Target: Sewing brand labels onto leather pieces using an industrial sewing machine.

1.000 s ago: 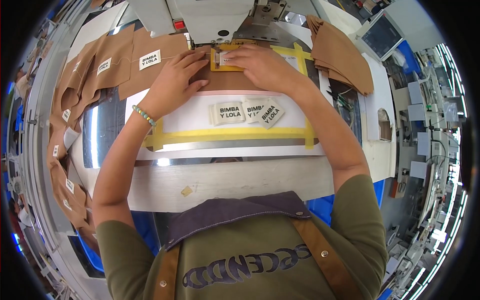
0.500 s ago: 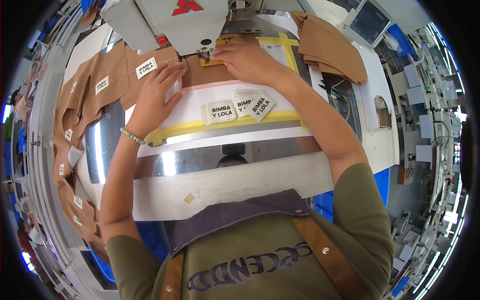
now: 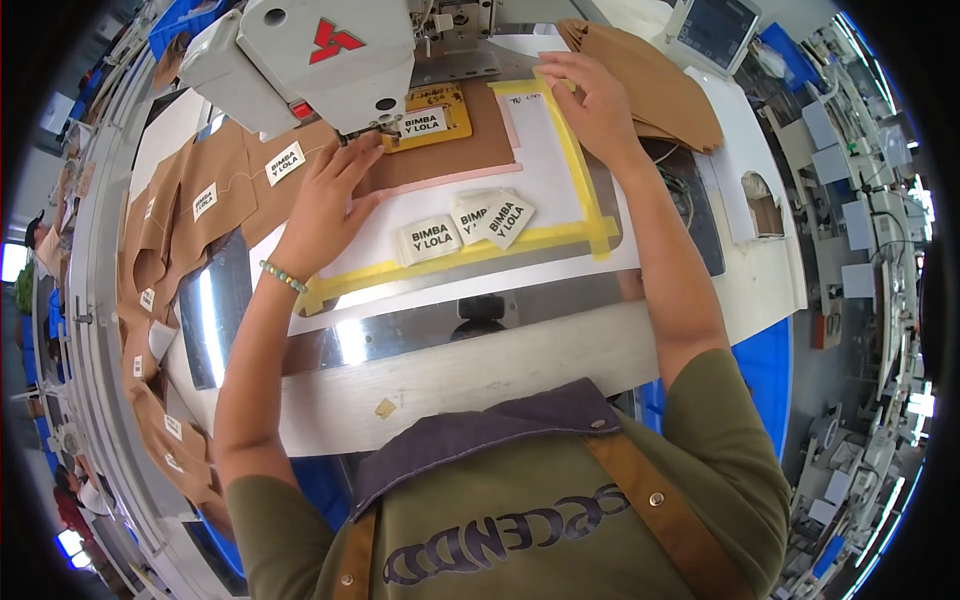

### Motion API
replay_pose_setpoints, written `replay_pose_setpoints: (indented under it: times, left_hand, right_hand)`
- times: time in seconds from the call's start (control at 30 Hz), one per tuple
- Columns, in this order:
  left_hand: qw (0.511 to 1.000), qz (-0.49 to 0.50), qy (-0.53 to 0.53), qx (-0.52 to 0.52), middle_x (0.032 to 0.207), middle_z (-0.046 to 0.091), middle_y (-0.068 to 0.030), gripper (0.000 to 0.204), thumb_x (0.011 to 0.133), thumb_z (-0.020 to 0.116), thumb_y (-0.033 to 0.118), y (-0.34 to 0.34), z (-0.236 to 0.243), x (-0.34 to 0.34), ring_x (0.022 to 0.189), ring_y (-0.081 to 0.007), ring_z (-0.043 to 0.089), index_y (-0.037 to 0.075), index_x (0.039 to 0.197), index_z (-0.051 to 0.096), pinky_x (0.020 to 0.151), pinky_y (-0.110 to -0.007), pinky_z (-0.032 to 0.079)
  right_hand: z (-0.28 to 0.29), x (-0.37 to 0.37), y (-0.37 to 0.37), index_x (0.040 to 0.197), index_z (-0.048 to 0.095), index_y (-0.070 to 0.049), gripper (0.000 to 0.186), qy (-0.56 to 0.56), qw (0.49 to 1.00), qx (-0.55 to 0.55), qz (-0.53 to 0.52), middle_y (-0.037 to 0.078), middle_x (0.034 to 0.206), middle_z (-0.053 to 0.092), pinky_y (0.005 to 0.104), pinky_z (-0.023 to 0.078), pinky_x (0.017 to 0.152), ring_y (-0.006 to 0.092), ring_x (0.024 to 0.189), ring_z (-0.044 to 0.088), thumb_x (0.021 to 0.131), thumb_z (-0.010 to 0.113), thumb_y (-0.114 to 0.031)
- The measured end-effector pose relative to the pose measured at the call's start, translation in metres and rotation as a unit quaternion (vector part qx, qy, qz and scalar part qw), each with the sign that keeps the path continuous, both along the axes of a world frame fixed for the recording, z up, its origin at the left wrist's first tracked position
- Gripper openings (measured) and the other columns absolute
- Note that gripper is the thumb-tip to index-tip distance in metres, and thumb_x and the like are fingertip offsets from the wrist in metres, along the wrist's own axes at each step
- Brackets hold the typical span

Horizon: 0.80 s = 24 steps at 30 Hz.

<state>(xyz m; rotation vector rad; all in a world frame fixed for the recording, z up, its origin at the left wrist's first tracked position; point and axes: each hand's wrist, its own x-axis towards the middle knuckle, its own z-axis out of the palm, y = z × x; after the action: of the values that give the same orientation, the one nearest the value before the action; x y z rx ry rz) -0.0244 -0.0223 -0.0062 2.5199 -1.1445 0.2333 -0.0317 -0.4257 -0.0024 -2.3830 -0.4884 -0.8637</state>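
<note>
My left hand (image 3: 330,195) lies on the left part of a brown cloth piece (image 3: 490,150), fingers stretched out beside the sewing machine head (image 3: 330,65). A yellow template frame (image 3: 460,105) rests on the cloth just right of the needle area, with a white printed label (image 3: 422,122) inside its opening. My right hand (image 3: 600,110) hovers at the taped right edge of the white sheet (image 3: 550,150), close to a stack of brown cloth pieces (image 3: 650,75). Its fingers extend leftward and nothing shows in them. Several loose white labels (image 3: 432,236) lie in front of the cloth.
Brown pieces with labels sewn on, joined by thread, trail down the left side (image 3: 235,165). A small screen (image 3: 715,35) stands at the far right. Yellow tape (image 3: 440,258) borders the white sheet. Blue bins (image 3: 765,370) sit below the table.
My right hand has moved right, from beside the machine head to the sheet's taped edge, uncovering the template and its label. My left hand keeps its place on the cloth. The view has shifted slightly.
</note>
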Motion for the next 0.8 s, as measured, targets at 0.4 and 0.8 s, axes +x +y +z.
replay_pose_setpoints:
  times: [0.4, 0.8]
  left_hand:
    - [1.0, -0.001, -0.022, 0.005, 0.161, 0.057, -0.0125, 0.054, 0.102, 0.073, 0.022, -0.013, -0.005, 0.002, 0.145, -0.0394, 0.047, 0.005, 0.152, 0.061, 0.125, -0.048, 0.039]
    - [1.0, -0.002, 0.017, -0.022, 0.157, 0.061, -0.0088, 0.044, 0.103, 0.072, 0.021, -0.009, -0.009, 0.005, 0.155, -0.039, 0.044, 0.005, 0.144, 0.068, 0.127, -0.049, 0.038]
  right_hand:
    - [-0.008, 0.008, -0.003, 0.117, 0.083, -0.009, 0.02, 0.016, 0.993, 0.113, -0.03, 0.009, 0.129, 0.079, 0.0399, 0.055, 0.105, 0.03, 0.122, 0.07, 0.102, 0.071, -0.015]
    - [-0.011, 0.009, 0.0, 0.118, 0.082, -0.008, 0.02, 0.043, 0.993, 0.109, -0.002, 0.01, 0.13, 0.078, 0.0395, 0.053, 0.109, 0.0299, 0.125, 0.07, 0.102, 0.071, -0.015]
